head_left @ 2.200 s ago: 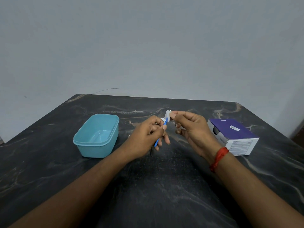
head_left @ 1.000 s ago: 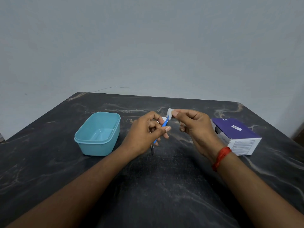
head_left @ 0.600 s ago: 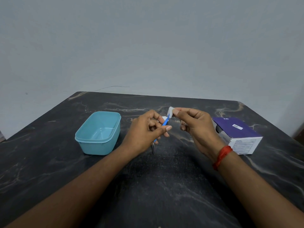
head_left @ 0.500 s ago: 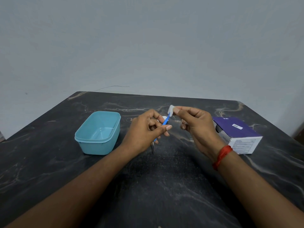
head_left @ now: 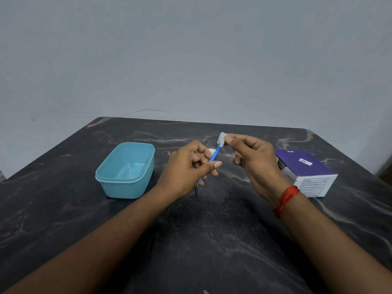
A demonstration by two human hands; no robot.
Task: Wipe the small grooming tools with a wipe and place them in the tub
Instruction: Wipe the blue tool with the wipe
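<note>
One light blue tub (head_left: pixel 126 169) is sitting open and empty on the dark marbled table (head_left: pixel 63 209), well to the left of the blue tool. Just left of the tool, the left hand (head_left: pixel 186 172) is curling around its lower half, thumb and fingers closed on the shaft. The one blue tool (head_left: pixel 212 159) is being held above the table between the two hands, its long axis slanting up and to the right, its lower end pointing down toward the table. A metallic tip (head_left: pixel 197 190) is showing below the left hand; whether it belongs to the tool is hard to tell. At the tool's upper end, one small white wipe (head_left: pixel 221 138) is wrapping the tip and hiding it. Right of the tool, the right hand (head_left: pixel 254 160) is pinching that wipe between thumb and forefinger, the other fingers loosely bent. One purple and white box (head_left: pixel 307 172) is lying on the table further right of the tool, partly hidden behind the right hand.
</note>
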